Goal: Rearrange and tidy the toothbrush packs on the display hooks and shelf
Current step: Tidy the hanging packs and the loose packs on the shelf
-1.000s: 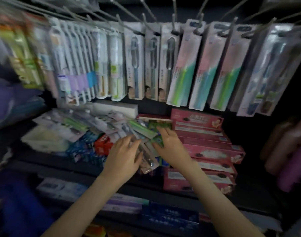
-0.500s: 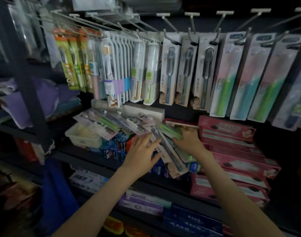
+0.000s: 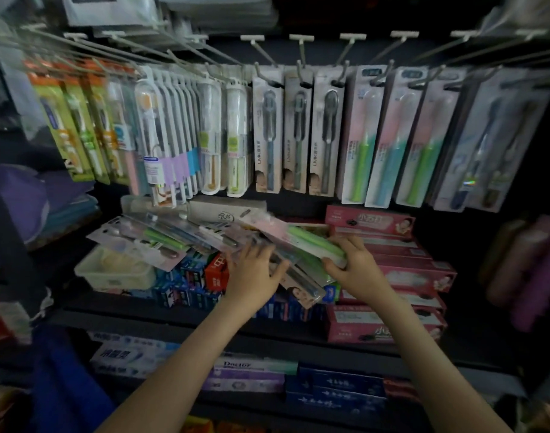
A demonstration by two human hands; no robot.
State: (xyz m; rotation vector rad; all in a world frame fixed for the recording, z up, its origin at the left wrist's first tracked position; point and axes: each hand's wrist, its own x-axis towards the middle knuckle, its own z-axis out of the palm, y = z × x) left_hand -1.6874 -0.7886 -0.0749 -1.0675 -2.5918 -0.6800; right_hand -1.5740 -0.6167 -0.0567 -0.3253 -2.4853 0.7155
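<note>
Head camera shows two hands at the centre of the frame over a pile of loose toothbrush packs (image 3: 161, 242) lying on the shelf (image 3: 173, 317). The left hand (image 3: 251, 276) rests on the pile with fingers spread, gripping nothing, while the right hand (image 3: 354, 270) pinches one pink-and-green toothbrush pack (image 3: 298, 237) by its lower end. On the hooks (image 3: 301, 54) above hang three grey toothbrush packs (image 3: 295, 132) at upper centre and three pink-and-teal toothbrush packs (image 3: 395, 135) just to their right.

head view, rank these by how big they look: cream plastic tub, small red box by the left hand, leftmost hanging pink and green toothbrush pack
1. leftmost hanging pink and green toothbrush pack
2. cream plastic tub
3. small red box, clearly smallest
</note>
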